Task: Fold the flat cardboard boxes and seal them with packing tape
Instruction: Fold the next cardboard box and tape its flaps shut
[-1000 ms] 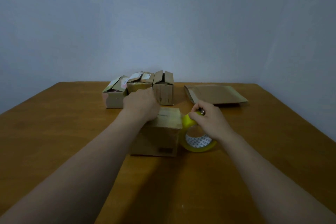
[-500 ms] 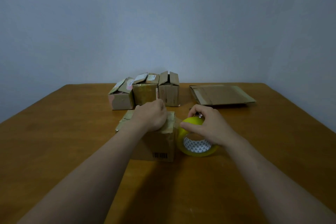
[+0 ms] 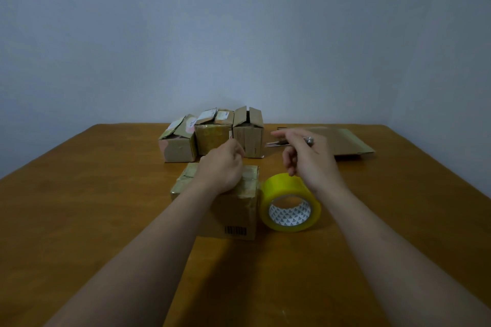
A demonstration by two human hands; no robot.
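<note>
Head view only. Folded cardboard box (image 3: 233,210) at centre frame, standing on wooden table (image 3: 106,220), top flaps closed with glossy tape across them, barcode (image 3: 235,230) on near face at lower right corner. Left hand (image 3: 220,170) resting heel-down on box top, fingers bunched together and curled toward far edge; cannot tell whether pinching anything. Yellow tape roll (image 3: 291,203) on edge just right of box, touching or nearly touching its side, open core facing camera, printed inner liner visible. Right hand (image 3: 308,164) raised above and behind roll, not touching it; index finger stretched toward frame left, other fingers loosely bent and apart, thumb hanging down, nothing visible in grasp. Ring (image 3: 309,140) on one finger. Behind, upper centre: row of three small boxes (image 3: 212,135) side by side, top flaps partly lifted, labels on two. Right of row, partly hidden by right hand: flat cardboard (image 3: 345,141) lying on table near far edge. Plain grey-blue wall (image 3: 239,34) filling upper half. Both forearms bare, entering from bottom corners.
</note>
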